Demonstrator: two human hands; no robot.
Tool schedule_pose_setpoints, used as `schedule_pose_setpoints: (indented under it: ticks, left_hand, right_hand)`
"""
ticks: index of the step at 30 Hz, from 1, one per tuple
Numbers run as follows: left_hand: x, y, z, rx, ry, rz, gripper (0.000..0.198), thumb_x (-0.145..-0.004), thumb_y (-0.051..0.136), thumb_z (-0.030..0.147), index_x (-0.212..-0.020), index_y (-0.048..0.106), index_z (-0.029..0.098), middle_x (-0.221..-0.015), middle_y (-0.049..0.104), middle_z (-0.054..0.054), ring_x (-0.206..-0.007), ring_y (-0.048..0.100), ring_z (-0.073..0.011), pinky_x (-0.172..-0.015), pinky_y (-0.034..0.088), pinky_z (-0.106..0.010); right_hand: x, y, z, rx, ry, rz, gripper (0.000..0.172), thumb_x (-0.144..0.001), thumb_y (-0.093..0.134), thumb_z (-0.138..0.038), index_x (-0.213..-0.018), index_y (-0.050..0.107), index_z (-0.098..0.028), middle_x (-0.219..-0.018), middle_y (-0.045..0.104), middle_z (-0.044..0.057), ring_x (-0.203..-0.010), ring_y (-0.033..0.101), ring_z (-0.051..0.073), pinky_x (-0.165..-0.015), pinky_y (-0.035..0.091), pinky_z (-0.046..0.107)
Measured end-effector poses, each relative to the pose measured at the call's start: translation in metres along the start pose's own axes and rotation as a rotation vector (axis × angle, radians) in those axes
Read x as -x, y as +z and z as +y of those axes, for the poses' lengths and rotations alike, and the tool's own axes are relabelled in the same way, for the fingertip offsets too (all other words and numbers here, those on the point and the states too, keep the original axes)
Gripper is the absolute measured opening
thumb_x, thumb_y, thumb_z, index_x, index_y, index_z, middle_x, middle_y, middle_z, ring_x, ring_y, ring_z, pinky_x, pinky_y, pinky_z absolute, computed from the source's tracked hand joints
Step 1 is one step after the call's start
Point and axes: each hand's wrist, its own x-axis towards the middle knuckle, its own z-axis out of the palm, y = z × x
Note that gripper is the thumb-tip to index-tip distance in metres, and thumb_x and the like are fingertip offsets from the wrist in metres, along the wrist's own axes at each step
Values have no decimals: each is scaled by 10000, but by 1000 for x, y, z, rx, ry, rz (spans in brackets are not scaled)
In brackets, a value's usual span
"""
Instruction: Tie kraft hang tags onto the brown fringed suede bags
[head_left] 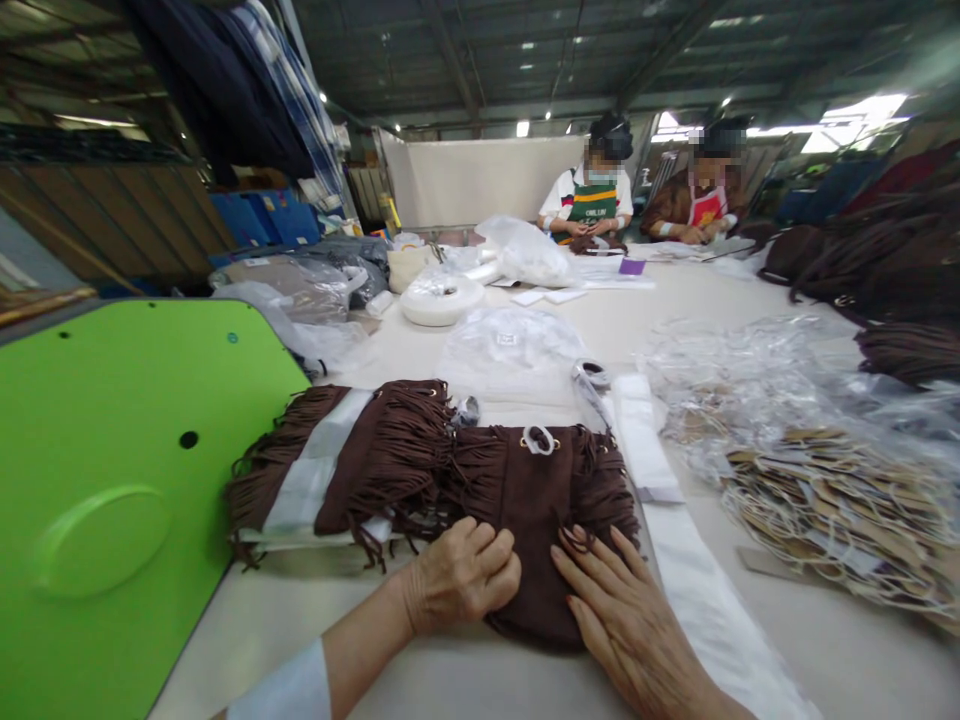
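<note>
A dark brown fringed bag [536, 510] lies flat on the table before me, with a white ring-shaped piece [538, 440] near its top edge between metal eyelets. My left hand [466, 572] is closed at the bag's left side, fingers curled at its edge; what they pinch is hidden. Spread flat, my right hand [619, 600] rests on the bag's right side, over some of the fringe. Left of it lies another brown fringed bag [397, 425] with a pale strip [315, 465] wrapped across it.
White plastic strips [697, 580] lie on the right, beside a heap of corded tan tags [840, 510] and clear bags. A green panel [187, 400] stands at left. A white roll [442, 300] lies farther back. Two people [596, 195] work across the table.
</note>
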Motion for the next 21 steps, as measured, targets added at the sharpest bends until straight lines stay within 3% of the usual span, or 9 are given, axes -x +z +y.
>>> schedule_pose_setpoints:
  ticks: [6, 10, 15, 18, 19, 21]
  left_hand:
    - [19, -1, 6, -20, 24, -61, 210, -872, 413, 114, -984, 590, 116, -1030, 594, -92, -837, 531, -172, -685, 428, -293]
    - [26, -21, 19, -116, -92, -174, 326, -895, 368, 133, -1181, 525, 153, -1226, 547, -48, -1041, 473, -192, -878, 354, -353]
    - [-21, -50, 28, 13, -284, -295, 392, -847, 433, 381, -1138, 550, 145, -1180, 595, -54, -1054, 480, -240, -927, 311, -416]
    - [-47, -34, 31, 89, -344, -250, 460, -884, 405, 351, -1286, 423, 126, -1340, 471, -61, -1209, 407, -215, -1008, 290, -363]
    - [-49, -24, 33, 77, -385, -265, 494, -909, 377, 363, -1341, 344, 126, -1410, 380, -72, -1280, 335, -227, -1039, 268, -383]
    - [-45, -1, 39, 59, -494, -270, 612, -904, 342, 512, -1348, 322, 92, -1394, 394, -113, -1287, 340, -250, -1041, 291, -428]
  right_hand:
    - [2, 2, 3, 50, -45, 4, 471, -812, 484, -176, -1281, 490, -203, -1317, 530, 22, -1228, 458, 181, -1111, 162, 401]
    - [0, 0, 4, 59, -63, 16, 469, -808, 484, -170, -1276, 495, -211, -1317, 531, 12, -1243, 438, 173, -1128, 85, 396]
    - [-2, -1, 2, 40, -68, 21, 469, -795, 485, -147, -1260, 511, -204, -1279, 567, 17, -1218, 463, 172, -1133, 50, 393]
    - [0, 1, 3, 22, -71, 23, 463, -782, 497, -145, -1239, 531, -206, -1252, 588, 34, -1200, 481, 183, -1130, 62, 410]
    - [1, 2, 4, 28, -63, 29, 466, -777, 498, -144, -1238, 532, -202, -1255, 586, 41, -1201, 480, 187, -1128, 68, 412]
    - [4, 3, 3, 51, -36, 50, 480, -772, 485, -136, -1248, 521, -190, -1274, 570, 51, -1198, 484, 189, -1121, 105, 409]
